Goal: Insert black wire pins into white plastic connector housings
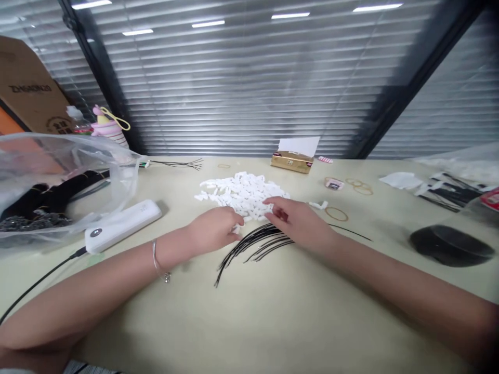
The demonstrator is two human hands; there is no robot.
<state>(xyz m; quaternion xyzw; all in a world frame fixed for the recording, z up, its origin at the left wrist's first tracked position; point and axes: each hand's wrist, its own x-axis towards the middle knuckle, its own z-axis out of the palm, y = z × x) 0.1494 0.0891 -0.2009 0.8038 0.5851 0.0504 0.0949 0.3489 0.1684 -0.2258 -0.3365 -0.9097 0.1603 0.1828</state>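
Note:
A heap of small white plastic pieces (242, 192) lies on the pale table (273, 311). Just in front of it a fan of thin black wires (249, 244) spreads toward me. My left hand (214, 228), a bracelet on its wrist, rests at the heap's near edge with the fingers curled and pinched on one white piece. My right hand (298, 221) lies over the far ends of the wires, fingers bent and reaching into the heap; what it grips, if anything, is hidden.
A white power bank (122, 224) with a black cable lies left, beside a clear plastic bag (58, 176) of dark parts. Rubber bands (337, 213), a gold box (292, 161), a black round object (450, 244) and more bagged parts sit to the right. Blinds behind.

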